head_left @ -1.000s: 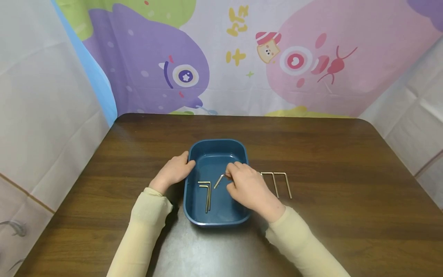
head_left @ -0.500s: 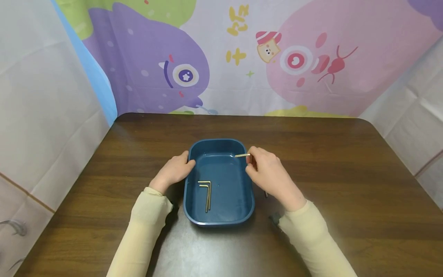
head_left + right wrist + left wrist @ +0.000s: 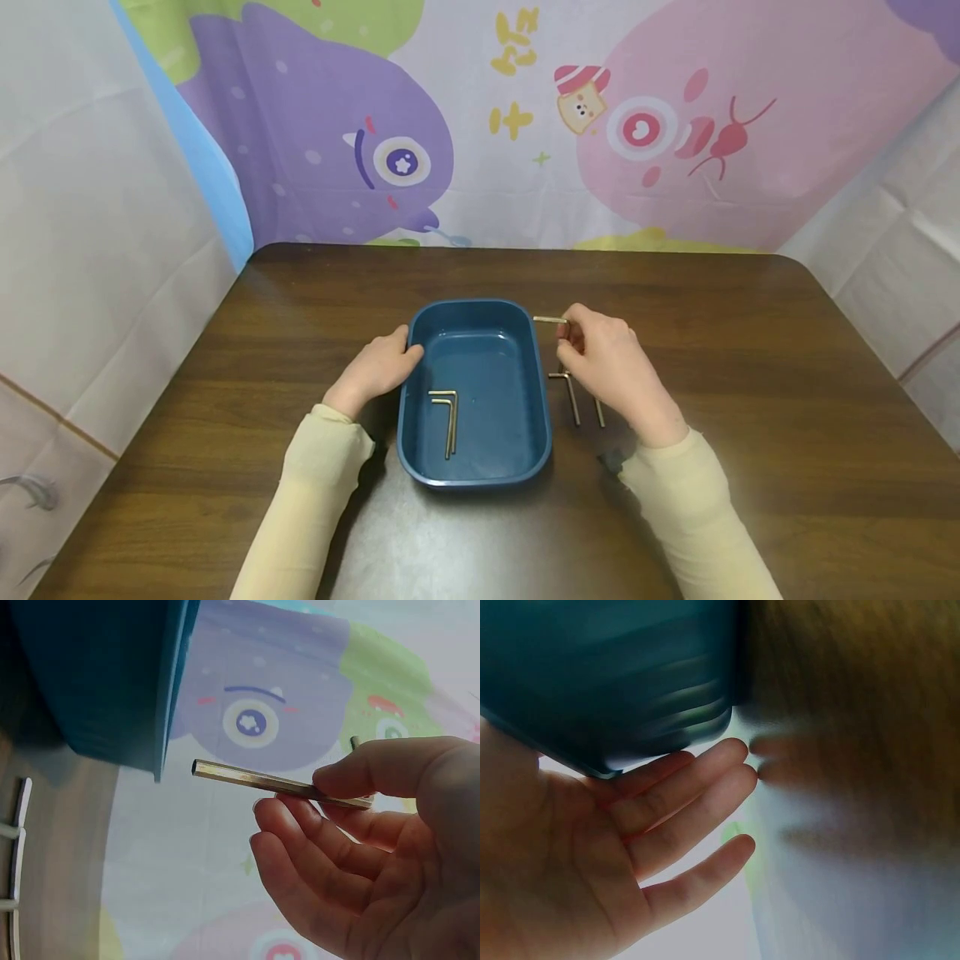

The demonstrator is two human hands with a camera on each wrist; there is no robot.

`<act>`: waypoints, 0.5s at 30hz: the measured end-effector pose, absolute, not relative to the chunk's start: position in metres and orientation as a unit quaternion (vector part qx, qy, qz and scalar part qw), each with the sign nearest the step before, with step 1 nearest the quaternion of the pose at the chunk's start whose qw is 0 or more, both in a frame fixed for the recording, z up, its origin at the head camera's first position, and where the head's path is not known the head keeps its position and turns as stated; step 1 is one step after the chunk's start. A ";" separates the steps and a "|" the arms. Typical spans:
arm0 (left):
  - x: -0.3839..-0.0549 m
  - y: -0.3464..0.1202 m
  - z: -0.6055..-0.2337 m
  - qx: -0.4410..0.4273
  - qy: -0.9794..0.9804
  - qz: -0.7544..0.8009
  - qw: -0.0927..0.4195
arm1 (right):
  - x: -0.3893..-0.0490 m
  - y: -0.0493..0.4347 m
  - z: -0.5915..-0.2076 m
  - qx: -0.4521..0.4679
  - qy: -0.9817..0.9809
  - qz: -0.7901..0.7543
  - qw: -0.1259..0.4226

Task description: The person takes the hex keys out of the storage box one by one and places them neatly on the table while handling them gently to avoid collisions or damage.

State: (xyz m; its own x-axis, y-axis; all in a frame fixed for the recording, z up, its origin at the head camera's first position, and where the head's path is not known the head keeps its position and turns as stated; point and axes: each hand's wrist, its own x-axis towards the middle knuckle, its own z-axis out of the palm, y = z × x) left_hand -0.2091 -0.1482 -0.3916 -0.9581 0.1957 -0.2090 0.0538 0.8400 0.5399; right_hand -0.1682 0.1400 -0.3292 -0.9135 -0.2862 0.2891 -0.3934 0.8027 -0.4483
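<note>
In the head view my left hand [image 3: 375,371] holds the left rim of a blue plastic tray [image 3: 480,483], its thumb over the edge. The left wrist view shows the fingers [image 3: 686,829] outside the tray wall, fairly straight. Beyond the tray's right side, my right hand [image 3: 611,358] pinches a brass-coloured hex key [image 3: 550,320] between thumb and fingers. Its hexagonal end points left in the right wrist view, with the other arm partly hidden by the hand. Two hex keys [image 3: 455,421] lie side by side in the tray.
More hex keys [image 3: 572,402] lie on the wooden table [image 3: 697,333] right of the tray, partly covered by my right hand. A cartoon-printed cloth [image 3: 495,192] hangs behind the table's far edge.
My right hand has lifted the hex key out of the tray and carried it right, over the rim, to above the keys on the table. My left hand stays at the rim.
</note>
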 end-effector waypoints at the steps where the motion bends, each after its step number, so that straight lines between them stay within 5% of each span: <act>1: -0.209 -0.148 -0.391 0.065 0.950 0.276 0.129 | -0.169 0.142 -0.329 0.177 -0.944 0.258 0.108; 15: -0.209 -0.149 -0.390 0.063 0.950 0.274 0.134 | -0.177 0.167 -0.323 0.139 -0.960 0.223 0.094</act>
